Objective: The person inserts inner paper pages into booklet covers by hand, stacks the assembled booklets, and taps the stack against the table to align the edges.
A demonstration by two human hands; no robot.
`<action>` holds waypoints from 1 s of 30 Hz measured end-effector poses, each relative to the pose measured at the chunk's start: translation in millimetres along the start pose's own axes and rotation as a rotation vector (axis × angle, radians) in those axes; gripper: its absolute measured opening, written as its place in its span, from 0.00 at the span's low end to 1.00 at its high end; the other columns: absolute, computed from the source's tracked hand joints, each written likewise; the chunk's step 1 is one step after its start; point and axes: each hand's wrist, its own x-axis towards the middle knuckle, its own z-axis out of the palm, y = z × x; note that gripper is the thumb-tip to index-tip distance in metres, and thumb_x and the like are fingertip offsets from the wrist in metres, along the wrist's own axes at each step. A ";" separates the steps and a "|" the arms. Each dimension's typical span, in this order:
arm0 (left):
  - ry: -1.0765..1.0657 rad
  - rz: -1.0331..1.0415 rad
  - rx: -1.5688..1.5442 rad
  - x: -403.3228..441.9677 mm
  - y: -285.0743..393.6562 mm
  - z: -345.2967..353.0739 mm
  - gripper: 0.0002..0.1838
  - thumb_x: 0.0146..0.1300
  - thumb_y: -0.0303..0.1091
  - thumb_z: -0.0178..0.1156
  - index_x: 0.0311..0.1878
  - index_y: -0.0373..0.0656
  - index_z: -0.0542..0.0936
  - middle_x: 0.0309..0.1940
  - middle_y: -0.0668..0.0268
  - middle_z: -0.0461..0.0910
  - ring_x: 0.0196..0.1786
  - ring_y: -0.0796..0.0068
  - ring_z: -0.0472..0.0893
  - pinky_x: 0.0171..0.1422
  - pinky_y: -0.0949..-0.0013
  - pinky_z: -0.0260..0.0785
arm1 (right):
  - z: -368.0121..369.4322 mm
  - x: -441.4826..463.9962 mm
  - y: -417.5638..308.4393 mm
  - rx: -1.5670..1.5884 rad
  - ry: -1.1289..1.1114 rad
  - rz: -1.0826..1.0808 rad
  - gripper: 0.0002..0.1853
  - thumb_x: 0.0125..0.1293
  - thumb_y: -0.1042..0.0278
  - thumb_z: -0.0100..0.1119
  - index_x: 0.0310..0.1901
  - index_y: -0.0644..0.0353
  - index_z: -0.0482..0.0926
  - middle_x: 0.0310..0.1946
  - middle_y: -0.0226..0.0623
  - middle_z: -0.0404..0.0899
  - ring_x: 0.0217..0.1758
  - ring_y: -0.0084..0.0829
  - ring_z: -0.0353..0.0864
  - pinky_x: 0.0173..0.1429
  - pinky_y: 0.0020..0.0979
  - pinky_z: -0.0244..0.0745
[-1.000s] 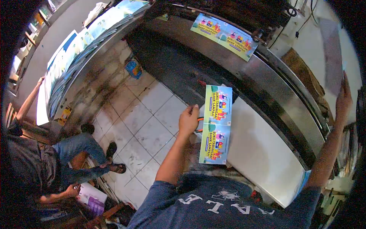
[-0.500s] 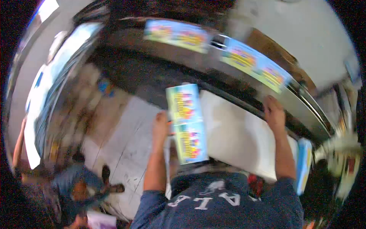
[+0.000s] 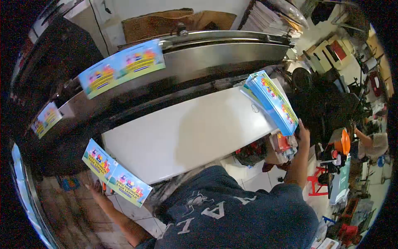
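Observation:
My left hand [image 3: 96, 194] is beside a bright printed sheet or stack [image 3: 120, 176], its fingers stretched out and apart from it. That piece lies tilted at the left end of a white-topped bench [image 3: 199, 128], with lettering and cartoon figures in two panels. At the bench's right end is a thick stack of blue and yellow printed sheets [image 3: 273, 101]. My right hand [image 3: 304, 133] is at the near corner of this stack and touches its edge. Most of the right fingers are hidden, so their grip cannot be made out.
A long metal machine [image 3: 224, 54] runs behind the bench, with a printed sheet [image 3: 124, 68] on its left part and another [image 3: 46, 119] farther left. A red stool [image 3: 318, 181] stands to the right. Paper piles [image 3: 267, 23] lie at the back.
My view has swung to the right. My right hand has moved from the bench's machine side to the stack at its right end. My left hand stays by the left printed piece.

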 end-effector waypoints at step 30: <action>-0.242 0.683 0.231 -96.2 112.3 144.3 0.20 0.61 0.29 0.60 0.57 0.38 0.74 0.46 0.58 0.81 0.49 0.66 0.80 0.58 0.64 0.70 | 63.0 -206.8 -32.3 -0.002 -0.169 -0.337 0.28 0.62 0.79 0.51 0.66 0.66 0.65 0.63 0.50 0.67 0.64 0.41 0.69 0.68 0.38 0.63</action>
